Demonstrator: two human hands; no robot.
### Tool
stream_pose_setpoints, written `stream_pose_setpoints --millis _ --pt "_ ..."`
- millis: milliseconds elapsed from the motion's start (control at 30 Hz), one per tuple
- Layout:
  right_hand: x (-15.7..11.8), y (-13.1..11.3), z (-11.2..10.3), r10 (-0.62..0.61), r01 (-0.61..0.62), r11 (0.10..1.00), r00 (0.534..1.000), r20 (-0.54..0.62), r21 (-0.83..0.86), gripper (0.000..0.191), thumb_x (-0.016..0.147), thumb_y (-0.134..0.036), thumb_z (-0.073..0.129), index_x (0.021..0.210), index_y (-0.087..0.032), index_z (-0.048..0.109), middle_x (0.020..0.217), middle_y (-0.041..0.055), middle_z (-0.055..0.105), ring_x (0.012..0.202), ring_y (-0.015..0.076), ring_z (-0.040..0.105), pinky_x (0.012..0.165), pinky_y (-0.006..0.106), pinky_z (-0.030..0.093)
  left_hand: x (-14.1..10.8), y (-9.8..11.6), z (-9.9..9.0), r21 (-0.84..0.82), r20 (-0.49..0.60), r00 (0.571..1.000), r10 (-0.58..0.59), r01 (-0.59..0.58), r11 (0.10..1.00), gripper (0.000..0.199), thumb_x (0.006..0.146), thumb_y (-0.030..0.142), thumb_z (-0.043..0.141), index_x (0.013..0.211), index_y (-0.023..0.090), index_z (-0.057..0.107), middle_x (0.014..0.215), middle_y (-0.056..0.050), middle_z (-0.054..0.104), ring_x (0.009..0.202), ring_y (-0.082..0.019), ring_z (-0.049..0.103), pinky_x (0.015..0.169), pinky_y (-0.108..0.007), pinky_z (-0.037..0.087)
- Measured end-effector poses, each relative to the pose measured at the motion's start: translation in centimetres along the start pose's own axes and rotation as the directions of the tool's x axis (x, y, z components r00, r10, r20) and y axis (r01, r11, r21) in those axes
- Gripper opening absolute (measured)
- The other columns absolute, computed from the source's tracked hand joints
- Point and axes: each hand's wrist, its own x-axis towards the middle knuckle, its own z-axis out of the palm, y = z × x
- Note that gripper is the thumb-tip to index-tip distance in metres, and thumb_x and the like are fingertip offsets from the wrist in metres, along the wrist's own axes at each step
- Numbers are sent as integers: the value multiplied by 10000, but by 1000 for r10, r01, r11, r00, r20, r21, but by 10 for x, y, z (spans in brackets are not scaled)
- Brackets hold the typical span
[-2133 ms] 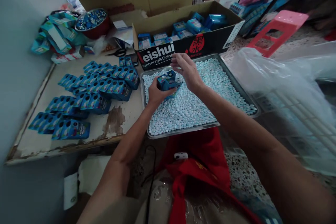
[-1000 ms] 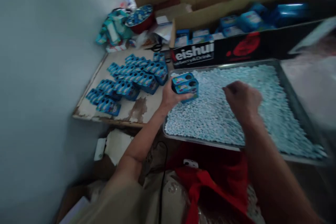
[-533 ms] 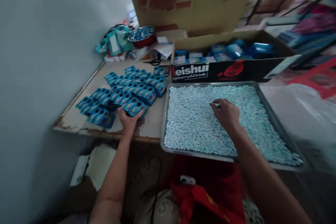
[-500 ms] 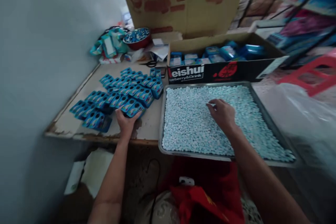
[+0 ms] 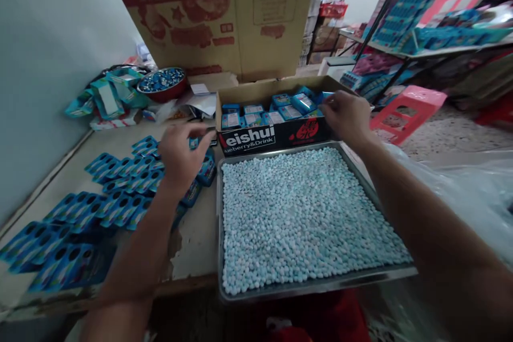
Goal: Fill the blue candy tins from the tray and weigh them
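My left hand (image 5: 180,157) hovers over the rows of blue packs (image 5: 128,211) on the table, thumb and index finger apart and nothing visible between them. It hides some of the packs beneath it. My right hand (image 5: 350,117) is at the right end of the cardboard box (image 5: 256,141), fingers curled in. A blue packet (image 5: 308,104) lies in the box just left of its fingertips, among several others. The fingers partly hide what they hold, if anything. Below the box lies a metal tray (image 5: 221,256) spread with pale blue and white candy-like pellets (image 5: 296,219).
A red bowl (image 5: 178,91) of shiny blue pieces stands at the back left beside teal wrappers (image 5: 106,96). A tall carton (image 5: 224,21) rises behind. Clear plastic (image 5: 460,192) and a pink stool (image 5: 409,112) are on the right. A wall borders the left.
My right hand has moved from over the pellets up to the box's right end. My left hand has lifted off the front packs and moved farther back. The view has shifted right.
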Motion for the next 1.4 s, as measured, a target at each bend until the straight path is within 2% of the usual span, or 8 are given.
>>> stream_pose_setpoints --millis 133,300,567,800,900,1033,1167,1400 --pt "94 8 52 88 -85 996 980 178 -23 345 949 -317 841 699 -199 636 824 101 746 1062 257 740 1070 418 529 125 -9 148 -285 495 866 70 86 955 463 496 249 1010 910 253 804 801 -21 720 828 -290 691 882 -441 607" --pt "136 18 106 117 -113 993 946 302 -33 540 1018 -523 757 673 -154 566 1072 213 801 1325 322 714 1213 553 449 147 -39 232 -174 919 384 83 210 962 415 366 123 922 732 249 773 648 30 664 668 -247 625 859 -445 592" --pt "131 5 108 -45 30 998 968 247 62 901 726 -218 1002 1530 -60 629 1611 321 597 1564 494 521 1307 720 306 120 -52 175 -471 554 831 46 268 840 620 491 206 1038 999 249 686 937 7 639 1032 -281 683 1047 -474 592" --pt "7 -50 25 -484 468 759 871 -89 452 954 644 -382 1038 1512 -270 658 1559 127 671 1488 448 565 1326 649 407 68 14 114 -580 248 955 -162 280 765 709 732 600 1046 1201 306 603 1132 -49 731 1170 -305 745 1031 -487 652" --pt "-68 -56 0 -483 424 741 875 -24 521 858 635 -409 1014 1432 -312 710 1475 108 720 1433 446 603 1296 656 455 25 45 95 -716 297 892 -340 443 539 701 789 769 948 1206 301 635 1203 -74 791 1169 -303 790 984 -497 693" --pt "-154 -48 0 -207 -38 660 951 230 751 599 880 -637 785 1372 -306 701 1254 90 782 1193 362 735 1043 577 642 -50 83 84 -698 556 671 -490 698 163 660 838 798 888 1142 231 739 1163 -122 837 1157 -326 817 946 -514 734" --pt "-207 -36 15 -64 -406 432 877 477 805 549 1026 -728 546 1314 -273 652 1060 78 789 1048 306 768 890 507 688 -112 118 77 -621 632 448 -632 781 -68 304 955 476 901 1077 224 782 1049 -88 850 1085 -290 839 890 -438 757" --pt "-257 -21 11 -60 -308 395 931 359 866 466 869 -646 827 1127 -291 670 1121 41 775 1030 270 727 972 474 664 -142 156 45 -645 677 239 -696 648 -405 113 1047 280 742 993 186 710 856 -12 769 700 -120 761 660 -186 654"
